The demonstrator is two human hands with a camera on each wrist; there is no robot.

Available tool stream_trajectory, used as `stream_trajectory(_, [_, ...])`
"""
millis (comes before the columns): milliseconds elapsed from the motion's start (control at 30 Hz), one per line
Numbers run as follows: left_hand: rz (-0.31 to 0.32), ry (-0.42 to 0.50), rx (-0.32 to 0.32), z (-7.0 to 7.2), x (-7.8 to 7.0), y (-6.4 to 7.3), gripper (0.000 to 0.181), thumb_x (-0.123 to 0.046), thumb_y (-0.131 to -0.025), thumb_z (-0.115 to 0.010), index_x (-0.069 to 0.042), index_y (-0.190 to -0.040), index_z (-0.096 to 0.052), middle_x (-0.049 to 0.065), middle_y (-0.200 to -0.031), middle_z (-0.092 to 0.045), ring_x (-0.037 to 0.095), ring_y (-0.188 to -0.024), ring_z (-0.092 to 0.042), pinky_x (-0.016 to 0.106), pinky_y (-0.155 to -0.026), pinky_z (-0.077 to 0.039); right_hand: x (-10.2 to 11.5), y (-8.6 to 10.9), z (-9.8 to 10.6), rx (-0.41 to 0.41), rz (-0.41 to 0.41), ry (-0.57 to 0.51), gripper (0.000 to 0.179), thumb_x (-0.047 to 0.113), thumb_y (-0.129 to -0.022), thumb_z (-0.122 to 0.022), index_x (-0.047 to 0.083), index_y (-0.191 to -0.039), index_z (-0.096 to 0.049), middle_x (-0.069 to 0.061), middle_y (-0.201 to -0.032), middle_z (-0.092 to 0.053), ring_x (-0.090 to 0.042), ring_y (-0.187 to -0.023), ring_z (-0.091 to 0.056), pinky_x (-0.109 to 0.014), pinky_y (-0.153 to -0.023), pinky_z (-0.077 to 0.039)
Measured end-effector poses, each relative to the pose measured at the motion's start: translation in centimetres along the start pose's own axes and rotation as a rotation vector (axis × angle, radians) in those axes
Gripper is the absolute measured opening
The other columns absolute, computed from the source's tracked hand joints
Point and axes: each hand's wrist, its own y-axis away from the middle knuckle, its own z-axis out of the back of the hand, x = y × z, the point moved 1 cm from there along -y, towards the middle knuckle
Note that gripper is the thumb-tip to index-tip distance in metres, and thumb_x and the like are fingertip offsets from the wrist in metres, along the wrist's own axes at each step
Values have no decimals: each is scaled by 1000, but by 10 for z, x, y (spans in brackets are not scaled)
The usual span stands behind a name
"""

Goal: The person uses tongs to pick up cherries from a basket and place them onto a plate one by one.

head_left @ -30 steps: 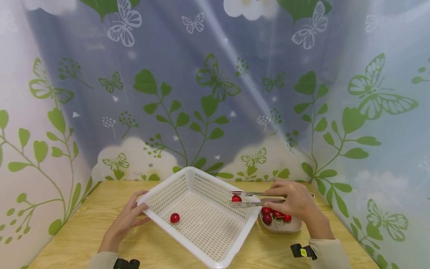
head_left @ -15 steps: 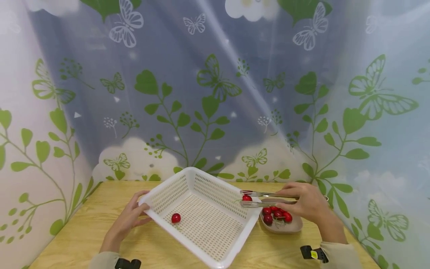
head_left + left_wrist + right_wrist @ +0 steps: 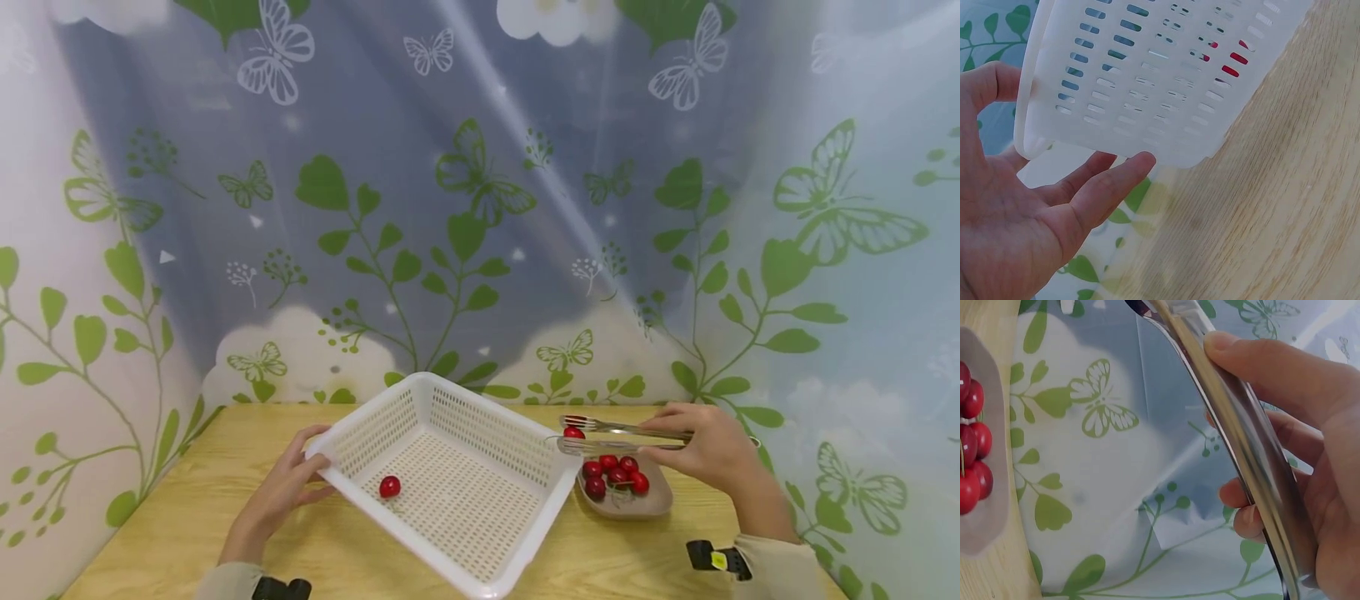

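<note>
At its left corner, my left hand (image 3: 281, 483) holds a white perforated plastic basket (image 3: 352, 492), fingers about the rim. In the left wrist view that hand (image 3: 1054, 200) is at the basket's end wall (image 3: 1129, 94). One red cherry (image 3: 389, 487) lies inside the basket on its left. My right hand (image 3: 708, 446) grips metal tongs (image 3: 626, 428), pointing left. Another cherry (image 3: 574, 433) sits between the tong tips, above the basket's right corner and near the plate. The right wrist view shows thumb and fingers around the tongs (image 3: 1235, 431).
A small beige plate (image 3: 652, 500) with several cherries (image 3: 617, 476) stands right beside the basket on the wooden table (image 3: 315, 550). A curtain (image 3: 570, 250) printed with butterflies and leaves encloses the table at the back and sides.
My right hand has moved right with the tongs and their cherry, from over the basket's inside to its right corner by the plate. The left hand and basket stay put.
</note>
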Motion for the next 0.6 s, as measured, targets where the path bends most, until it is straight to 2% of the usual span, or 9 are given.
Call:
stream_trajectory(133, [4, -3, -2, 0, 1, 0, 61, -15, -104, -46, -16, -160, -21, 29, -146, -46, 23, -108, -67, 49, -102, -59, -4, 2, 7, 63, -83, 5, 26, 27, -78, -89, 22, -102, -83, 2, -99, -76, -2, -69, -60, -21, -54, -45])
stream_trajectory(233, [6, -3, -4, 1, 2, -1, 61, -15, -104, -46, -17, -160, -21, 28, -146, -46, 23, -107, -67, 49, -101, -59, -7, 3, 10, 100, -111, 6, 26, 30, -80, -88, 21, -104, -83, 3, -100, -76, -6, -71, -62, -22, -55, -46])
stream_trajectory(400, [4, -4, -1, 1, 3, -1, 61, -15, -104, -46, -17, -160, -21, 28, -146, -46, 23, -108, -67, 49, -102, -59, -13, 6, 15, 156, -172, 41, 28, 35, -81, -87, 22, -105, -83, 1, -105, -76, -4, -71, -58, -23, -57, -45])
stream_trajectory(500, [0, -7, 4, 1, 3, 0, 62, -15, -104, -46, -17, -160, -21, 28, -147, -46, 23, -109, -67, 50, -102, -59, -18, 9, 18, 201, -233, 53, 32, 40, -80, -86, 22, -106, -83, -15, -118, -75, -13, -76, -65, -27, -56, -43])
stream_trajectory(600, [0, -5, 3, 1, 2, -1, 62, -15, -104, -47, -18, -160, -22, 28, -147, -46, 23, -109, -67, 48, -101, -59, -22, 12, 19, 232, -284, 42, 35, 42, -80, -86, 20, -108, -83, -30, -129, -68, -27, -82, -70, -30, -56, -43])
